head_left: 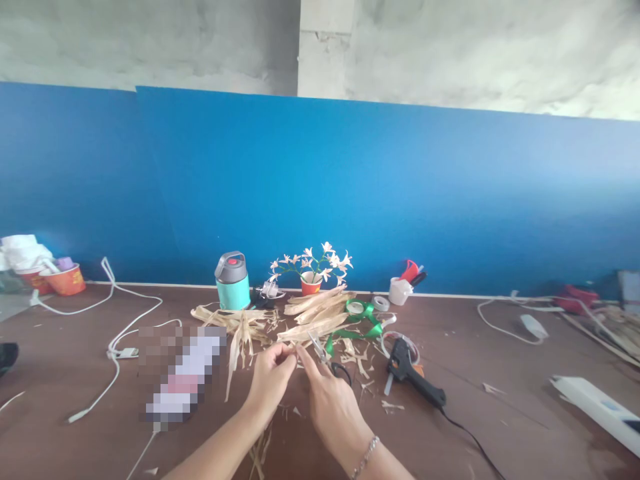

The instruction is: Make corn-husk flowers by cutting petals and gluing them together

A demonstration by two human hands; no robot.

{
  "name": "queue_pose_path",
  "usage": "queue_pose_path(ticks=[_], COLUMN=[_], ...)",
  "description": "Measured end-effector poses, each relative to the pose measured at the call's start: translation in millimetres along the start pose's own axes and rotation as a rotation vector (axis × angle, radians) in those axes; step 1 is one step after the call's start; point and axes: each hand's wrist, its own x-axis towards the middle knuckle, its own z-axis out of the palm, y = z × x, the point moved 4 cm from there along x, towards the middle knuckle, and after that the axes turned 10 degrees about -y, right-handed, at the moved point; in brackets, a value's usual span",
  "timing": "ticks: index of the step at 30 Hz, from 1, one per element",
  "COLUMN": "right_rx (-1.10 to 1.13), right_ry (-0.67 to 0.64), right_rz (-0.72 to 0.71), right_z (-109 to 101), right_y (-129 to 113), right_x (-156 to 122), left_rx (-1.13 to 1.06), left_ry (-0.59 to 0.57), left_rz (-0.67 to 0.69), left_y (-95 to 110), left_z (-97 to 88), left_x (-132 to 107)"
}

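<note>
My left hand (273, 375) is closed in a pinch, its fingertips meeting those of my right hand (333, 407). Whatever lies between them is too small to make out. The right hand's fingers are also drawn together, the index finger pointing at the left fingertips. Right beside that hand lie scissors (341, 373) with black handles, partly covered by it. Just beyond the hands are dried corn husks (313, 329) and a green ribbon (373, 331). Small husk scraps (357, 360) are scattered around. Behind them, a paper cup (311, 287) holds pale husk-like flowers (326, 257) on green stems.
A black glue gun (417, 380) with its cord lies at right. At left are a blurred-out device (187, 380) and white cables (117, 360). A turquoise flask (233, 292), a tape roll (381, 303) and a white cup (400, 292) stand near the blue partition (350, 180).
</note>
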Motion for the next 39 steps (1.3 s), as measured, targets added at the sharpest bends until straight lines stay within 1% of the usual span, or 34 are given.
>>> queue_pose_path(ticks=[7,12,16,18,20,22,24,26,28,30,33,36,39], right_rx=[-0.088,-0.105,-0.091,-0.089,-0.086,-0.050,0.065,0.225,0.380,0.544,0.809,0.958,1.057], right_ry=[-0.023,-0.025,-0.035,-0.042,-0.035,0.006,0.098,0.203,0.255,0.242,0.168,0.093,0.068], right_rz=[0.031,0.054,0.101,0.152,0.219,0.250,0.188,0.066,-0.044,-0.114,-0.188,-0.223,-0.234], right_z=[7.6,9.2,11.2,11.6,9.7,5.1,-0.7,-5.5,-6.6,-4.4,0.4,3.6,4.5], right_y=[0.9,0.3,-1.6,3.0,13.0,24.9,33.1,36.1,35.6,34.0,31.5,30.7,32.1], right_x=[1.7,2.7,3.1,3.8,4.5,5.0,5.3,4.9,4.6,5.4,7.5,8.7,8.2], left_rx=[-0.046,-0.045,-0.019,-0.007,-0.001,0.008,0.019,0.024,0.029,0.044,0.078,0.108,0.117], left_ry=[0.024,0.015,0.017,0.022,0.021,0.027,0.036,0.033,0.006,-0.020,-0.049,-0.080,-0.070], left_rz=[-0.041,-0.061,-0.055,-0.046,-0.039,-0.029,-0.018,-0.013,-0.009,0.003,0.042,0.090,0.088], left_y=[-1.2,-3.0,-4.0,-3.6,-3.2,-3.1,-3.0,-2.8,-1.9,-0.2,2.6,4.4,3.6], left_z=[1.4,2.2,2.6,1.9,0.1,-2.7,-5.7,-7.5,-7.3,-6.2,-3.8,-1.0,-1.3], left_x=[-0.1,0.2,0.4,0.2,0.5,1.5,3.1,4.7,5.6,5.4,3.8,2.8,3.6])
